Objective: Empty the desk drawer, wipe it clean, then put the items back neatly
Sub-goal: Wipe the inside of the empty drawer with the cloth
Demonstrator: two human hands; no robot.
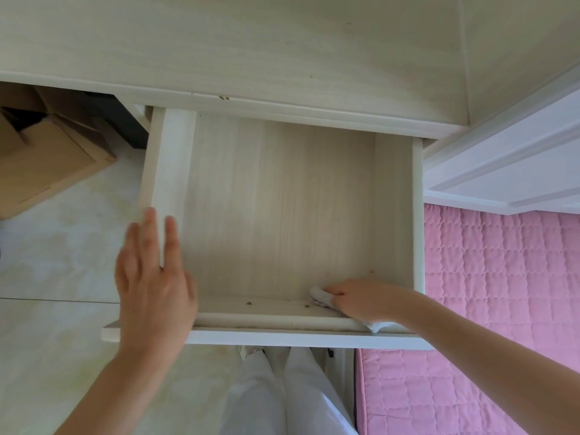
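The drawer (282, 199) stands pulled well out from under the pale wooden surface (251, 42), and its floor shows bare: nothing is stored in it now. In its near right corner the right hand (361, 301) curls its fingers round a small white cloth (321, 296) and presses it against the drawer bottom just beside the front wall; a further bit of white cloth pokes out under the wrist by the front edge. That grip is closed round the cloth. The left hand (153, 277) holds nothing, its fingers straight and spread, lying over the drawer's left wall near the front corner; whether it rests on the wall or hovers just above is hard to tell. A few small dark crumbs (249, 303) lie along the inside of the front wall, apart from the cloth, so the wiping looks to be in hand but not finished. By that judgement the emptying is done, the cleaning is partway, and putting the items back is wholly left. The items themselves are nowhere in view, so where they wait cannot be said. Outward from the drawer, a cardboard box (47, 161) sits on the pale floor (62, 246) to the left, and a pink quilted bed cover (502, 277) lies to the right. The rear of the drawer is hidden beneath the surface's edge.
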